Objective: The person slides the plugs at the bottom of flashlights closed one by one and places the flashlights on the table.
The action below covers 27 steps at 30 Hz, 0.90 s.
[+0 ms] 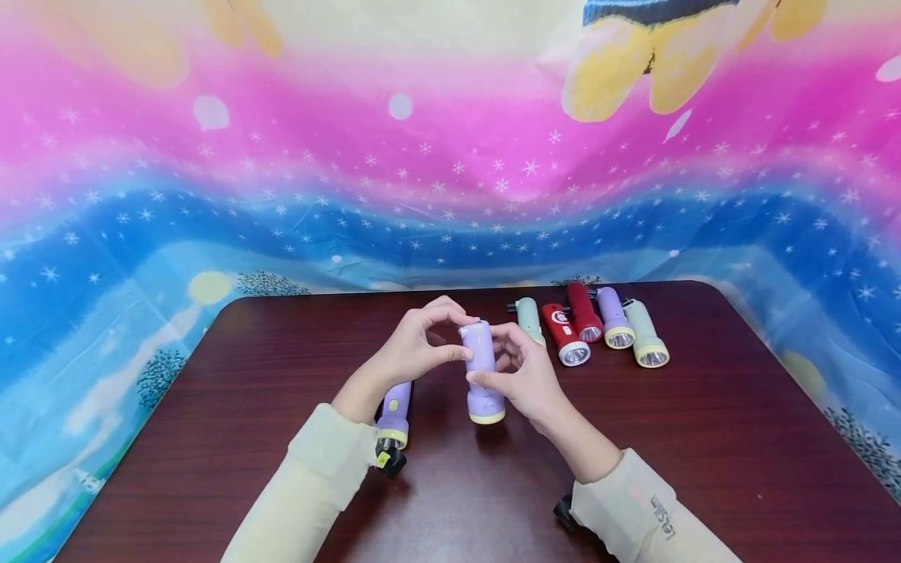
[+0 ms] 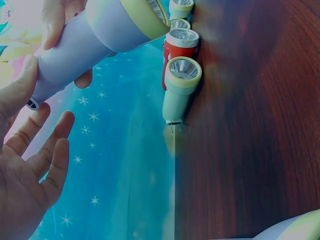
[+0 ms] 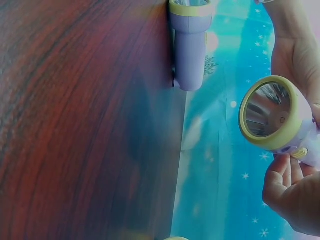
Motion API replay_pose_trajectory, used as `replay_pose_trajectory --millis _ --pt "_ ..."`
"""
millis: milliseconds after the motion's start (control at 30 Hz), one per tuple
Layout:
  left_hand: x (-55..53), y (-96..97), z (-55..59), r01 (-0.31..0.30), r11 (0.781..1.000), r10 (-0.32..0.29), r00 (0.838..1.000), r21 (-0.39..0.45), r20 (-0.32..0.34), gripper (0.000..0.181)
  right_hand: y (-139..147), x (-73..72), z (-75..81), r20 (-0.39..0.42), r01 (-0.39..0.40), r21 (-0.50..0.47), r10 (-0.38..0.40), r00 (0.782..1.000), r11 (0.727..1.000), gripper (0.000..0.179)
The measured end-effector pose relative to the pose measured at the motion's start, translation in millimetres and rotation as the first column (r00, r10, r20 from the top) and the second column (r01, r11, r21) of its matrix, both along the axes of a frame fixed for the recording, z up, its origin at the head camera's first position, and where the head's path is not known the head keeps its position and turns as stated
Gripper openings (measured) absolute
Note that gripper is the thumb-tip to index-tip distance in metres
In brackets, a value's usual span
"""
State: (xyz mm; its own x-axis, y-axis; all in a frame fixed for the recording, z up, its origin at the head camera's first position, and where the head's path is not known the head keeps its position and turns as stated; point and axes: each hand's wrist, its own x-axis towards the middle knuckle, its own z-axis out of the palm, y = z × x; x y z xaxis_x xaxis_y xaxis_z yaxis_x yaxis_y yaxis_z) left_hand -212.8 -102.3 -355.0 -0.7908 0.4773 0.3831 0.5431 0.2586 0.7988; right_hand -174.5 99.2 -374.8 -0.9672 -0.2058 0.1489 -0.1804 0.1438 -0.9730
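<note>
A light purple flashlight (image 1: pixel 482 352) with a yellow rim is held over the table between both hands, its lens end tilted down toward me. My right hand (image 1: pixel 524 367) grips its body, thumb across the front. At the tail end, the left hand (image 1: pixel 415 344) pinches it between thumb and index finger. The left wrist view shows the other left fingers (image 2: pixel 55 145) spread off the body. A yellow switch (image 3: pixel 300 153) on its side and the clear lens (image 3: pixel 268 110) face the right wrist camera. Another purple flashlight (image 1: pixel 396 407) lies beside the left forearm, partly hidden by it.
Several flashlights lie grouped at the back right: a pale green one (image 1: pixel 528 317), a red one with a white rim (image 1: pixel 565 332), a darker red one (image 1: pixel 584 309), a purple one (image 1: pixel 615 313) and another pale green one (image 1: pixel 646 332). A patterned cloth (image 1: pixel 450 195) hangs behind the brown table (image 1: pixel 704 422).
</note>
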Motion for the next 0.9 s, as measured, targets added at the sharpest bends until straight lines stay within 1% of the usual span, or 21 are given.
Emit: replay_pose_trajectory --millis 100,233,433,567,667,800,900 --pt "0.1 -0.4 2.1 0.013 1.0 -0.013 1.0 -0.022 0.0 0.038 0.0 0.4 -0.2 -0.001 0.002 0.0 -0.002 1.0 1.0 0.05" --pt "-0.4 0.3 1.6 0.025 0.999 -0.025 1.0 -0.029 -0.007 0.037 1.6 0.1 -2.2 -0.012 -0.002 0.004 0.002 1.0 1.0 0.051" --pt "0.7 1.7 1.9 0.005 1.0 -0.006 1.0 -0.028 -0.022 0.038 6.3 -0.6 -1.6 -0.028 -0.033 0.015 0.033 0.999 0.999 0.054" --pt "2.4 3.1 3.1 -0.004 1.0 0.004 0.999 -0.021 -0.032 0.04 8.5 -1.3 -0.7 -0.022 -0.084 -0.01 0.084 0.996 0.996 0.055" --pt "3.1 3.6 1.9 -0.009 1.0 0.009 1.0 -0.01 -0.029 0.04 10.5 -1.9 -1.2 -0.022 -0.131 -0.032 0.13 0.991 0.991 0.057" --pt "2.9 3.1 -0.2 -0.019 1.0 0.018 0.999 -0.004 -0.027 0.039 14.1 -1.9 -0.7 -0.044 -0.176 -0.034 0.174 0.984 0.984 0.059" --pt "1.9 2.8 -0.3 -0.02 1.0 0.02 0.999 -0.016 -0.037 0.039 17.4 -1.9 0.4 -0.035 -0.207 -0.031 0.206 0.978 0.978 0.06"
